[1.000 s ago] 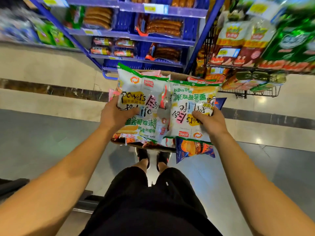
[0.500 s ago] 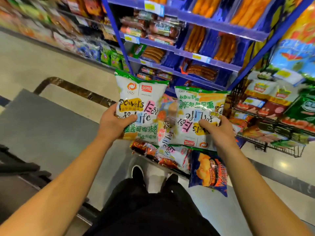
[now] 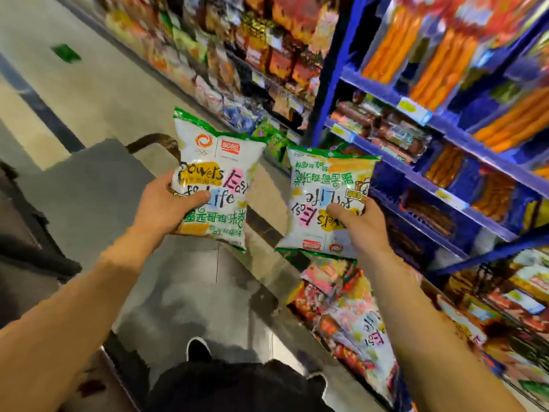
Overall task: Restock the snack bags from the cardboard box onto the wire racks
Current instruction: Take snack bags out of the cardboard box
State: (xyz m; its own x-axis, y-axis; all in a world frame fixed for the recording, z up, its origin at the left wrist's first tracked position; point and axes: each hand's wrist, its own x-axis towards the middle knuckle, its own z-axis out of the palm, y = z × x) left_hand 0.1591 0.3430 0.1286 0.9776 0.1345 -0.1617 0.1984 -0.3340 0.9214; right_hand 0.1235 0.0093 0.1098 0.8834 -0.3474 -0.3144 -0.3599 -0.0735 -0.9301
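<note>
Bags are now rising clear of the box: 1 second ago both were lying low over the pile. The left hand (image 3: 166, 203) is gripping the upright snack bag (image 3: 217, 179) with thumb curled across its front, and the right hand (image 3: 361, 224) is pinching the upside-down snack bag (image 3: 323, 197). The remaining bags (image 3: 350, 310) are lying below right. The view is swinging toward the blue shelves (image 3: 416, 162), so placing is probably coming next.
</note>
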